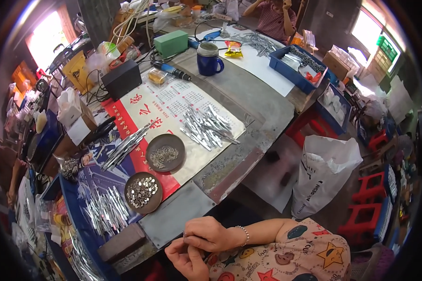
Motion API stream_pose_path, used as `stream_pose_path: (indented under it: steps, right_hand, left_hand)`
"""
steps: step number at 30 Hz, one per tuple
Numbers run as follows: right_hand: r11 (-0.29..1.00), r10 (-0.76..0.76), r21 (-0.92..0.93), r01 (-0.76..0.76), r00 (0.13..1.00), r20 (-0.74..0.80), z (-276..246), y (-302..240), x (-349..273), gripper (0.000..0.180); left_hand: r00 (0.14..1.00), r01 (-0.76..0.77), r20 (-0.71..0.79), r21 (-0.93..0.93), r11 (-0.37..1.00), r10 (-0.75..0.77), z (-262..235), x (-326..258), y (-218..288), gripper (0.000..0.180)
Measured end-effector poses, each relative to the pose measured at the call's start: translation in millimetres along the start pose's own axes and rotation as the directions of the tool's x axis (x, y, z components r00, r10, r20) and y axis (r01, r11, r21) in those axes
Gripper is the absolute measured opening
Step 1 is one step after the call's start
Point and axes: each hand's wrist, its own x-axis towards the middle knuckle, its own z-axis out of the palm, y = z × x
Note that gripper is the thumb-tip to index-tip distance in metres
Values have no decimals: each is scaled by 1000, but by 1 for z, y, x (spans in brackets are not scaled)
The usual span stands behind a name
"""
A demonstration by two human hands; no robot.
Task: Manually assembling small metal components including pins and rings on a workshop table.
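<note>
My right hand, a beaded bracelet at its wrist, is curled closed over my left hand just off the table's near edge. The left fingers are bent in against the right ones. Whether anything small is between them is hidden. Nearest to the hands stands a round brown dish with small shiny discs. Behind it a second round dish holds tiny thin metal pieces. Slim silver metal pieces lie in a pile on a calendar sheet, in a bundle left of the dishes, and in a heap at the near left.
A brown block sits at the near-left table edge. Farther back are a blue mug, a blue-black electric screwdriver, a black box and a green box. A white sack stands at right. Across the table sits another person.
</note>
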Motion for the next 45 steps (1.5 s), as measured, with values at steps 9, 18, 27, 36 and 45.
stream_pose_path:
  steps: [9,18,27,36,45]
  right_hand:
    - [996,-92,-11,92,996,-18,7,10,-6,22]
    - [962,-127,-239,135,991,50,4,16,1,6]
    - [970,-175,-179,164,983,-47,16,27,-3,15]
    - [986,167,-4,-167,980,104,13,20,-6,12]
    - [959,-92,-267,95,995,25,20,21,-10,15]
  left_hand:
    - [997,-60,-59,-21,998,59,4,-11,-9,26]
    - [984,-177,5,-100,979,178,12,5,-24,26]
    - [986,-156,29,-175,972,163,3,2,-29,22]
    - [992,-22,104,-390,921,68,-9,-1,-33,23]
    - [997,-70,7,-275,959,74,-11,-5,-36,24]
